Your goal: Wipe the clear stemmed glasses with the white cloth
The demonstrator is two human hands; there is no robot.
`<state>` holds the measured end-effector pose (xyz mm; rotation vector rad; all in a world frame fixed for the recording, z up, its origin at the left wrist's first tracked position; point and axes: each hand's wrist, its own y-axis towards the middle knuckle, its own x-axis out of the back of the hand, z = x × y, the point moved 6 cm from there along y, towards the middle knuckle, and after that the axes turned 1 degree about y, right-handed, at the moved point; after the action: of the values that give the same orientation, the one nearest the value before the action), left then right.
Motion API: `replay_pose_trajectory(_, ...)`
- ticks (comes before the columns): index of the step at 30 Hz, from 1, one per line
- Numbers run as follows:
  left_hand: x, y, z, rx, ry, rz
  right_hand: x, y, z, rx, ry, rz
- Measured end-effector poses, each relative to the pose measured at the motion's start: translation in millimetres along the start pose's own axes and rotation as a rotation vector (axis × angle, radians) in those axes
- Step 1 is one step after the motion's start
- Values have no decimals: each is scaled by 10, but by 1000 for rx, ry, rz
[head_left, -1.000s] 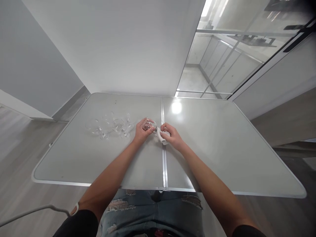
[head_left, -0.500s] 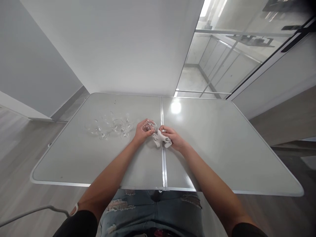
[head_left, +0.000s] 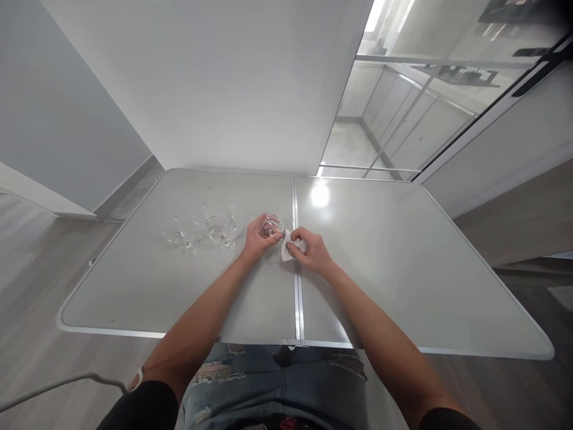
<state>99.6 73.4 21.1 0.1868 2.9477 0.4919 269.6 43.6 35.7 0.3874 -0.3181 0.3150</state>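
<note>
My left hand (head_left: 258, 240) is wrapped around the bowl of a clear stemmed glass (head_left: 271, 227), held tilted above the table near the middle seam. Bunched between the fingers of my right hand (head_left: 313, 251) is a white cloth (head_left: 289, 248), right beside the glass. The cloth reaches toward the lower right of the glass; whether it touches there I cannot tell. The glass's stem and foot are hidden by the cloth and fingers. Several more clear stemmed glasses (head_left: 215, 227) stand grouped to the left of my left hand.
The pale grey table (head_left: 403, 269) has a metal-edged seam (head_left: 297, 298) down its middle. A white wall (head_left: 215, 89) rises behind it, with a glass-paned door (head_left: 380, 119) at the back right. A cable (head_left: 67, 380) runs at lower left near my left arm.
My right fingers have gathered the cloth into a tighter bunch, and its loose ends no longer hang spread out. My left hand holds the glass in nearly the same place.
</note>
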Motion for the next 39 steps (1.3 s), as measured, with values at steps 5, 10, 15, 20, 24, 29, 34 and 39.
replay_pose_trajectory(5,-73,-27,5,14,-27,87,-160,-62,-162,-456,736,231)
replay_pose_trajectory(10,-67,-19,1,-2,-23,76,-118,-44,-168,-405,677,185)
replay_pose_trajectory(15,44,14,-2,-13,4,-28,-4,-24,-12,-24,32,65)
replay_pose_trajectory(20,70,19,2,-28,-6,-61,-36,-36,52,160,-62,110)
replay_pose_trajectory(24,-15,-2,14,11,7,21,-6,-26,-225,-233,291,-11)
replay_pose_trajectory(29,-11,-3,19,-7,-71,-19,-135,-55,-388,-578,872,-75)
replay_pose_trajectory(34,85,37,106,8,-142,-115,-106,-22,-450,-568,1018,-284)
replay_pose_trajectory(39,124,41,117,0,-97,-205,-29,-54,-408,-308,804,-459)
